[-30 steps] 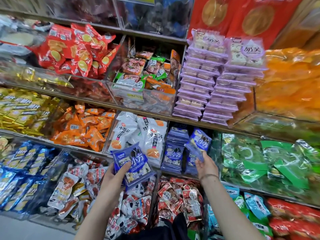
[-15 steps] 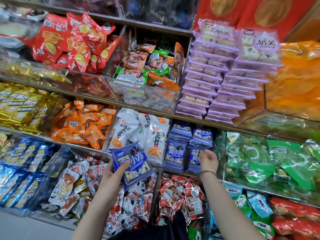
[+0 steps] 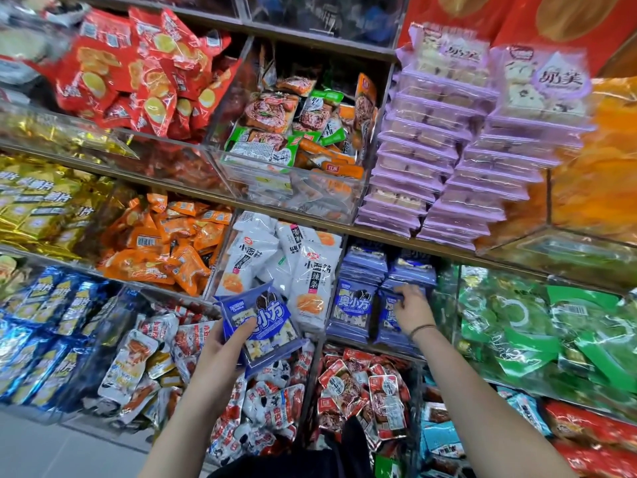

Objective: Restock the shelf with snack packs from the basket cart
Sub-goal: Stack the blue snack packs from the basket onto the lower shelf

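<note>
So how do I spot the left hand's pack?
On the snack shelving, find the white plastic packs with black writing. Before them the left hand holds a blue plastic snack pack. Unlike the stacked blue packs rightward, it is tilted, unshelved.

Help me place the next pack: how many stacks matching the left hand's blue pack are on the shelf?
2, side by side: the left stack and the right stack, which the right hand touches. More may hide behind.

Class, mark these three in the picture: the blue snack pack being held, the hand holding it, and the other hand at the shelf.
blue snack pack [image 3: 272, 317]: head view, printed front.
left hand [image 3: 220, 345]: head view, middle of hand.
right hand [image 3: 412, 310]: head view, back of hand.
</note>
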